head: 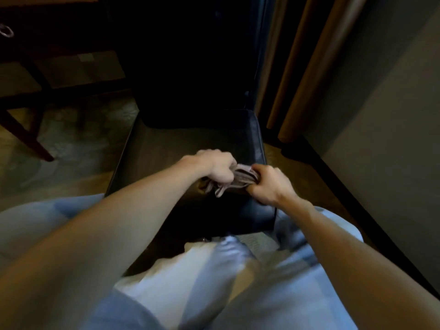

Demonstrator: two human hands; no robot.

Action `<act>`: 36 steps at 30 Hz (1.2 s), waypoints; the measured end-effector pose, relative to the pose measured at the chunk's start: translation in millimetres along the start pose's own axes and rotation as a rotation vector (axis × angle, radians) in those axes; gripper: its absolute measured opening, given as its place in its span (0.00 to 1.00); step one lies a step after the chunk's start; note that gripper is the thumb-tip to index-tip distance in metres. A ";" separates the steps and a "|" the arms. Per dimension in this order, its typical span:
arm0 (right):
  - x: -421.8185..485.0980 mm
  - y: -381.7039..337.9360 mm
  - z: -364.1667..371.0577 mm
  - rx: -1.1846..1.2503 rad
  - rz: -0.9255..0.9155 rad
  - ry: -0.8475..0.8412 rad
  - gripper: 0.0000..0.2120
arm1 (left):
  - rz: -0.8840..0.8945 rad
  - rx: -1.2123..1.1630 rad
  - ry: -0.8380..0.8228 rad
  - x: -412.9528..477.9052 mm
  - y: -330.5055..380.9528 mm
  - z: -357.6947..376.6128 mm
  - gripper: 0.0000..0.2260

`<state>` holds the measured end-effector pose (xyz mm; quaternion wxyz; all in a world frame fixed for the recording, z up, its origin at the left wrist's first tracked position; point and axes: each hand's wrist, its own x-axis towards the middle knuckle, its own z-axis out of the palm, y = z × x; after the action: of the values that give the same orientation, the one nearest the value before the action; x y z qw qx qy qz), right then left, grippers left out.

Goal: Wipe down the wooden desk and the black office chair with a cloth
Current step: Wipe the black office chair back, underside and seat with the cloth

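My left hand [214, 167] and right hand [269, 184] both clench the cloth [240, 177]; I'd refold it flat, then wipe the chair seat [181, 148] toward 12 o'clock.

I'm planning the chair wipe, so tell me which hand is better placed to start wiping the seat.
Probably the right hand: it grips the bunched cloth low over the seat near its right edge. The left hand also holds the cloth, so it's close.

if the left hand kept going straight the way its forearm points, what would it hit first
Probably the right hand, gripping the other end of the bunched grey cloth the left hand holds, above the black leather chair seat. Depth is unclear.
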<state>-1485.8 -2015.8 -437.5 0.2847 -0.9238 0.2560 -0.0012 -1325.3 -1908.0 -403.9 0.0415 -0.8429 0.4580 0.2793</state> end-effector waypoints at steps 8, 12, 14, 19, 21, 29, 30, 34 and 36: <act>113.9 15.2 -26.5 0.011 -0.081 0.255 0.27 | 0.072 0.121 0.438 91.9 -17.0 -57.5 0.21; 181.3 42.9 -22.4 -0.071 -0.117 0.219 0.30 | 0.046 0.127 0.456 153.1 -34.2 -59.6 0.29; 218.5 51.7 -27.8 -0.145 -0.148 0.229 0.32 | 0.039 0.107 0.531 184.0 -42.1 -61.5 0.29; 300.1 69.2 -39.6 -0.226 -0.160 0.148 0.31 | -0.030 0.119 0.594 252.0 -52.6 -72.3 0.31; 323.3 78.0 -40.4 -0.232 -0.147 0.104 0.31 | -0.036 0.101 0.547 272.9 -54.8 -79.3 0.33; 363.1 99.4 -31.6 -0.219 -0.079 -0.073 0.23 | -0.080 0.074 0.478 317.4 -49.4 -71.9 0.32; 361.5 98.8 -31.2 -0.210 -0.056 -0.076 0.22 | -0.082 0.077 0.472 315.2 -47.6 -71.0 0.32; 341.2 93.2 -34.2 -0.251 -0.050 -0.067 0.21 | -0.026 0.081 0.440 295.1 -37.2 -71.9 0.30; 318.8 92.0 -30.6 -0.268 -0.055 -0.080 0.26 | 0.013 0.085 0.431 275.4 -30.0 -66.8 0.26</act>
<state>-1256.7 -2247.9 -506.0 0.1686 -0.9595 0.2170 0.0619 -1155.6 -2118.6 -493.5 -0.0235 -0.8777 0.4730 0.0734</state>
